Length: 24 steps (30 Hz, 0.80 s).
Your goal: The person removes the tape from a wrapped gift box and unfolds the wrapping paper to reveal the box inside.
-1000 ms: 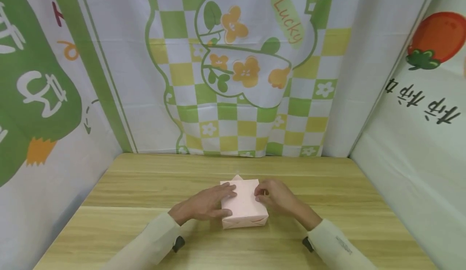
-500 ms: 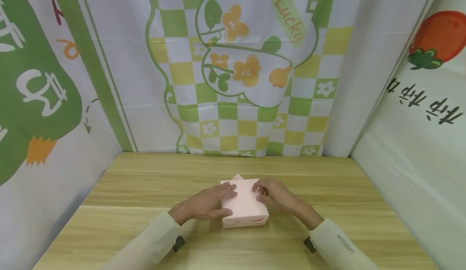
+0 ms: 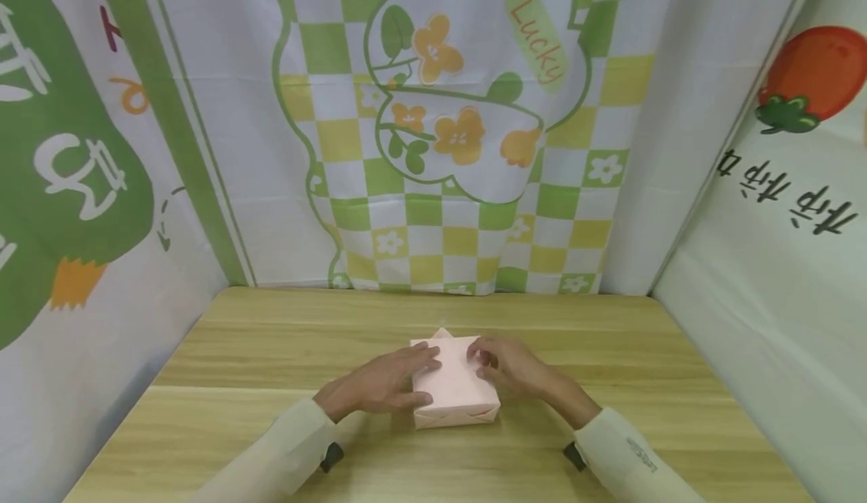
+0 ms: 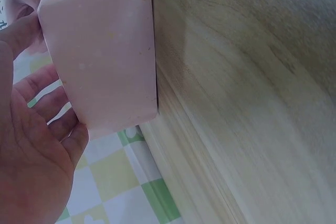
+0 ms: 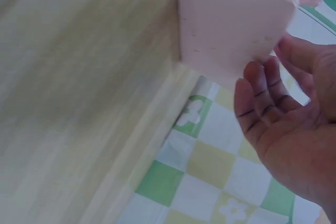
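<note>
A box wrapped in pink paper (image 3: 455, 388) sits on the wooden table, with folded paper on its near end and a pointed flap (image 3: 442, 332) at its far end. My left hand (image 3: 375, 380) rests on the box's left side, its fingers spread over the top. At the right edge, my right hand (image 3: 521, 371) touches the top with bent thumb and index finger, a gap between their tips. The right wrist view shows that hand's other fingers (image 5: 257, 90) loosely bent beside the box. Whether anything thin lies under the right fingertips cannot be made out.
The wooden table (image 3: 291, 337) extends around the box on every side. Behind it hangs a green and yellow checked curtain (image 3: 460, 239), and printed white cloths enclose the left and right sides.
My right index finger has shifted slightly left, further onto the box top. The left hand and the box stay in place.
</note>
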### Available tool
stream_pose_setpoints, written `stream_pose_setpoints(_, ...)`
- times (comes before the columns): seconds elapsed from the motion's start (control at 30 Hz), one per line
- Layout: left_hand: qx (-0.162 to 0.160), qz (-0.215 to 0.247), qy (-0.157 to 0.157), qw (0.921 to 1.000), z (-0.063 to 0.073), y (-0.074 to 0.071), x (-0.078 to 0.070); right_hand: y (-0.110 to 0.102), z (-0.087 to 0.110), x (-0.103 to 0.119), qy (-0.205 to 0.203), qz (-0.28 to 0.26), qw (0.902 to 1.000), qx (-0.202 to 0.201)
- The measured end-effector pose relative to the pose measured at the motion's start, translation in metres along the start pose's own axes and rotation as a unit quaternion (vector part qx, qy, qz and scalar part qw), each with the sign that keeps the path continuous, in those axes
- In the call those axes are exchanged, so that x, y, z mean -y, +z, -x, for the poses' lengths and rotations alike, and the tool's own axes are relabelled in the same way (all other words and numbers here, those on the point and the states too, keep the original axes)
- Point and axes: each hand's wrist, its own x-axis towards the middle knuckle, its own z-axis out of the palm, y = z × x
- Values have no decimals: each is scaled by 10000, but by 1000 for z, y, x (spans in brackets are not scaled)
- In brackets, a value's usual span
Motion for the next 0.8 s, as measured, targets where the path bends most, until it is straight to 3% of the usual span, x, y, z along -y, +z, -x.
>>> stream_pose_setpoints(0.2,-41,24,-39,10000,-1,0,1,6,5,-9,75,-592,9978,-297)
stream_pose_setpoints(0.3,-32,32,-3,10000,0,2,1,10,6,-13,-68,-627,9967,-518)
stream_pose_setpoints(0.57,-130,-74,25,9999,1,5,1,16,2,-13,-264,-188,9972,-680)
stream_pose_setpoints(0.8,-128,-17,-30,9999,1,5,1,16,0,-12,-416,630,9954,-583)
